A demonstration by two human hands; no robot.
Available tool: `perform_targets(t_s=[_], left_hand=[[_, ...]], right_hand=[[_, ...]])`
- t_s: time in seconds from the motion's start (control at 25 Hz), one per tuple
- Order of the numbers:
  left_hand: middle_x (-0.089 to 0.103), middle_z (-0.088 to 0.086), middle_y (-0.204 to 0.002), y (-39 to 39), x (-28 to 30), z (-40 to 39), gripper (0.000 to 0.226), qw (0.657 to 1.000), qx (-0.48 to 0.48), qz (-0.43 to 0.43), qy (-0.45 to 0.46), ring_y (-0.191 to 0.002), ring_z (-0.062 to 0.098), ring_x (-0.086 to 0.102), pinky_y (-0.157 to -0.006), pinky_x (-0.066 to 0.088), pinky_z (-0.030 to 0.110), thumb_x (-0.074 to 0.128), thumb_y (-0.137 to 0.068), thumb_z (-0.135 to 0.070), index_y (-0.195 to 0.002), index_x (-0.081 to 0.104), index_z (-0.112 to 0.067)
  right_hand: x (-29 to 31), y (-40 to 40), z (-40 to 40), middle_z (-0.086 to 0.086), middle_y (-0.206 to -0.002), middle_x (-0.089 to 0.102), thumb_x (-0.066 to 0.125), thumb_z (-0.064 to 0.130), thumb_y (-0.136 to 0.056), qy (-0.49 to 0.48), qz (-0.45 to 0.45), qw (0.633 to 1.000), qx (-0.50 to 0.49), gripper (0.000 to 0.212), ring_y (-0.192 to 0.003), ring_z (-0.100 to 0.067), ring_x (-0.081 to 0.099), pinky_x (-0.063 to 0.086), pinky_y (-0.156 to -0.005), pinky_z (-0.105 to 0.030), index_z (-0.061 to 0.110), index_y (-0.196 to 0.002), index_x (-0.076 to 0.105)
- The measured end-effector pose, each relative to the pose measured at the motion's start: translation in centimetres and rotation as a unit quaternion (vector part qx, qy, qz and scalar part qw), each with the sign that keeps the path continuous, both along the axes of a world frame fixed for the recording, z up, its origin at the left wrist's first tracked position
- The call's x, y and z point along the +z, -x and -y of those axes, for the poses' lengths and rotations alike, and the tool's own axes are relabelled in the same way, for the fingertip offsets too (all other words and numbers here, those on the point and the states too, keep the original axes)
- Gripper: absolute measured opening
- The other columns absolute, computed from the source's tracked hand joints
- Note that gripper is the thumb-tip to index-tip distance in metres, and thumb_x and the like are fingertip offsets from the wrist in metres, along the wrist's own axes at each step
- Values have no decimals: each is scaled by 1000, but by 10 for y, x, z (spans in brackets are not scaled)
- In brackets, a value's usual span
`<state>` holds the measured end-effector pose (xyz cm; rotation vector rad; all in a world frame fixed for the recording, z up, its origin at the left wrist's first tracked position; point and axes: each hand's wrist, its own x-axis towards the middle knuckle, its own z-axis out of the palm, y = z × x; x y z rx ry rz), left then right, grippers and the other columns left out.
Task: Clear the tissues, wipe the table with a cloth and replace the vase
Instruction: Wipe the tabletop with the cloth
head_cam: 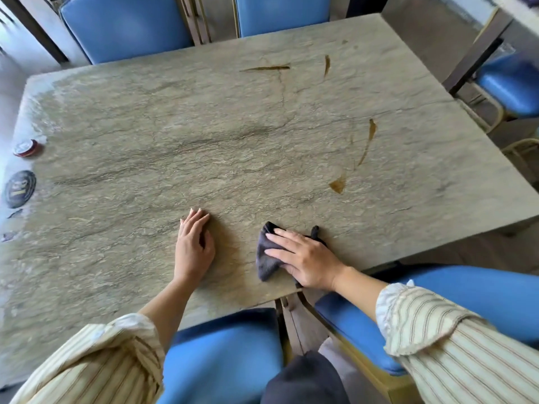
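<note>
1. blue padded chair seats (224, 363) sitting tucked under the near edge.
2. right hand (306, 260) pressing flat, fingers straight, on the dark grey cloth (267, 258), wiping the stone-patterned table (233, 135).
3. left hand (194, 246) resting flat, gripping nothing, likely bracing.
4. brown streaks (338, 185) remaining; no tissues or vase showing.

a stone-patterned table (233, 147) carries a dark cloth (267, 255) near its front edge and brown streaks (366, 144) toward the right. at its left edge lie a red-rimmed lid (25, 147) and a dark round disc (19, 188).
</note>
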<state>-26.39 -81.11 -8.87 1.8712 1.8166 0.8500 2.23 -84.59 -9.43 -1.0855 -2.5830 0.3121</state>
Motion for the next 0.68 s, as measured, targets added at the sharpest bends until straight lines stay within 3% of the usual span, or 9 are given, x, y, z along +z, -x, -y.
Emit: perform_targets(t_s=[0.2,0.32,0.4,0.52,0.68], left_hand=[[54,13,-136,-19,8,-6,40,995,92,11,29,-136,25,40,-118,22,44,56,-85,1,-125,58,-4],[48,12,-141,-72,7,-12,42,983,175,-45,42,-141,28,31,-118,-1,46,56,-86,-7,-128,54,-8],[43,8,-146,-127,4,-14,42,988,141,-59,32,-144,23,25,-117,-7,42,56,-88,-12,-130,52,-13],[41,6,-147,-200,-1,-23,40,994,69,-76,23,-144,21,24,-120,0,45,51,-91,-20,-131,51,-18],[40,1,-149,-233,-9,-27,42,988,84,-131,25,-145,17,21,-121,6,43,37,-96,-28,-134,49,-18]], right_hand=[[5,-120,-19,-5,-149,40,47,24,-97,-13,38,999,-37,36,-141,-21,32,32,-114,-38,18,-130,57],[5,-191,-35,-6,-147,43,44,28,-96,-26,37,991,-124,38,-138,-22,36,31,-113,-36,17,-130,57],[1,-236,-50,-9,-143,47,45,27,-95,-33,11,979,-200,37,-135,-26,41,33,-112,-37,14,-127,59],[-9,-298,-75,-15,-137,52,44,27,-94,-52,-28,949,-310,39,-128,-32,47,36,-107,-41,9,-122,63],[-13,-316,-101,-22,-127,58,46,22,-92,-53,-68,866,-492,35,-119,-42,52,43,-99,-48,3,-112,66]])
